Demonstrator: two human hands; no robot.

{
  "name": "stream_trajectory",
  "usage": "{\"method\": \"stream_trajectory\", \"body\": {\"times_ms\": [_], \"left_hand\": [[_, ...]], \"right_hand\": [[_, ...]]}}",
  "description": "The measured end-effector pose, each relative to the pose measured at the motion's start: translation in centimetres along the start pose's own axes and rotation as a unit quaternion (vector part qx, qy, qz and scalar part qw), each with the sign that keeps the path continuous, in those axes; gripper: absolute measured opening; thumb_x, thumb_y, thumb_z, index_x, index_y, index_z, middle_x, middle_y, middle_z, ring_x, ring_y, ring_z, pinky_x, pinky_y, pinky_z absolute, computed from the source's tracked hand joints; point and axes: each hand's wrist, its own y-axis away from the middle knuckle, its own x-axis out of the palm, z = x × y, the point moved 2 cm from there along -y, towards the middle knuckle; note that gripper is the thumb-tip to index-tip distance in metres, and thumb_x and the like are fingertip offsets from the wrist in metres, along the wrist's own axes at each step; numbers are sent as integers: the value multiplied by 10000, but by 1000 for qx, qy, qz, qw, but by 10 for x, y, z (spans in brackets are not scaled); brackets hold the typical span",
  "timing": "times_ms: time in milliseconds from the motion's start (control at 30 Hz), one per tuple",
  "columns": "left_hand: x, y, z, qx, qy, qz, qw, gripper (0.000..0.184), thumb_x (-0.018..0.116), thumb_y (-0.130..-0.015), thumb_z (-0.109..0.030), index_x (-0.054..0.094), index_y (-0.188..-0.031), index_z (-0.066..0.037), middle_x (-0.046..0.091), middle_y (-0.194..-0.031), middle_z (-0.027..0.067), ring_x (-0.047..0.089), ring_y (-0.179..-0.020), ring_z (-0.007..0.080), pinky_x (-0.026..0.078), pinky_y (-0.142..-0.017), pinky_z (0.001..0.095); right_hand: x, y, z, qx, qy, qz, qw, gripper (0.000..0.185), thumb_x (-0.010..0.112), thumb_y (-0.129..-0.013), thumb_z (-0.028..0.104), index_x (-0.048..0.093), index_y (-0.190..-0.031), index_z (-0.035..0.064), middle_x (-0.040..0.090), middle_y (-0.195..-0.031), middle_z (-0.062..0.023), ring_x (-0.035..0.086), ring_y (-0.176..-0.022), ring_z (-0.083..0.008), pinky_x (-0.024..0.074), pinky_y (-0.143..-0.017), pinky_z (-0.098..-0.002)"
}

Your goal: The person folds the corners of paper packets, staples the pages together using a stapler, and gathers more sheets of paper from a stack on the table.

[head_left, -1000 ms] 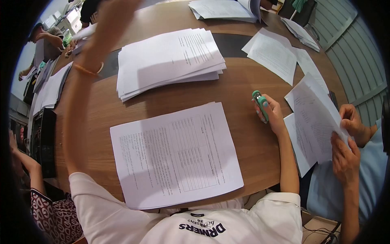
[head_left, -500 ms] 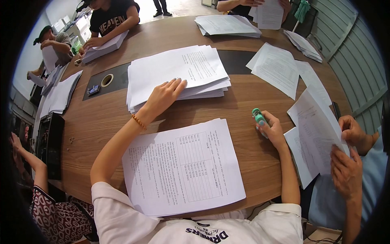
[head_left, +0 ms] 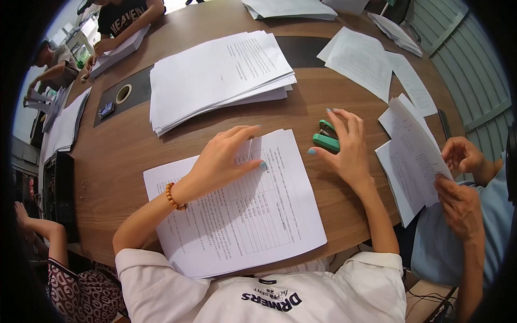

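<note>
My left hand [head_left: 223, 159] is over the upper right part of a printed paper stack [head_left: 242, 215] in front of me. Its thumb and fingers are apart with nothing between them; whether it touches the sheets I cannot tell. A small green stapler [head_left: 326, 141] with dark parts lies on the table to the right of that stack. Around it my right hand [head_left: 347, 148] is open, thumb on the near side and fingers spread on the far side, without a closed grip. The top sheet carries a table and lines of text.
A thicker paper pile [head_left: 215, 75] lies farther back on the wooden table [head_left: 113, 183]. Loose sheets [head_left: 361, 59] are at the back right. On the right, a person's hands [head_left: 458, 204] hold papers [head_left: 412, 156]. A black box [head_left: 59, 188] stands left; other people sit around.
My left hand has come back from the far pile to the near stack. My right hand has let go of the stapler, which now rests on the table. The view has shifted slightly.
</note>
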Motion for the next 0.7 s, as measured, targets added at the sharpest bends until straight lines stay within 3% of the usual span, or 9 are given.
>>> {"method": "stream_trajectory", "body": {"times_ms": [100, 167, 300, 400, 500, 567, 700], "left_hand": [[0, 1, 8, -12, 94, 15, 995, 483, 734, -752, -149, 571, -1183, -3, 608, -1163, 144, 591, -1039, 244, 472, -881, 328], [1, 0, 9, -72, 143, 53, 986, 498, 742, -737, -130, 574, -1190, -9, 612, -1162, 135, 592, -1028, 211, 468, -862, 304], [4, -1, 11, -49, 166, 44, 984, 505, 735, -734, -108, 572, -1202, -14, 612, -1166, 130, 587, -1033, 192, 454, -872, 300], [6, -3, 13, -13, 148, 25, 989, 488, 733, -741, -155, 584, -1183, -9, 617, -1148, 150, 627, -954, 239, 500, -794, 303], [5, -4, 13, -27, 167, 31, 985, 485, 729, -737, -141, 586, -1181, -9, 617, -1152, 144, 620, -982, 243, 489, -828, 312], [5, -2, 12, -42, 181, 41, 982, 515, 727, -728, -91, 570, -1215, -26, 598, -1202, 118, 562, -1086, 198, 399, -964, 322], [5, -3, 12, -30, 186, 49, 981, 514, 726, -727, -89, 573, -1215, -34, 589, -1222, 111, 541, -1119, 195, 384, -984, 329]], "right_hand": [[0, 3, 35, -47, -57, 28, 997, 721, 738, -711, 435, 513, -1244, 4, 395, -1304, -171, 344, -1224, -333, 308, -1008, -451], [5, 7, 45, -73, -80, 55, 993, 737, 736, -713, 436, 504, -1257, -3, 364, -1343, -185, 314, -1258, -348, 287, -1030, -461], [12, 12, 48, -68, -58, 84, 992, 733, 714, -727, 454, 515, -1241, -29, 313, -1390, -205, 263, -1299, -355, 261, -1039, -484], [10, 13, 49, -77, -29, 88, 993, 719, 700, -736, 463, 531, -1220, -40, 306, -1402, -206, 259, -1303, -351, 265, -1034, -481], [11, 14, 53, -85, -6, 81, 993, 699, 701, -735, 458, 547, -1200, -41, 303, -1411, -203, 270, -1302, -342, 270, -1032, -472], [12, 15, 54, -85, -3, 78, 993, 688, 707, -730, 450, 554, -1189, -39, 304, -1414, -201, 278, -1300, -335, 273, -1032, -468], [9, 15, 57, -85, -21, 76, 993, 619, 729, -720, 385, 573, -1163, -16, 312, -1421, -178, 315, -1284, -325, 288, -1030, -453]]}}
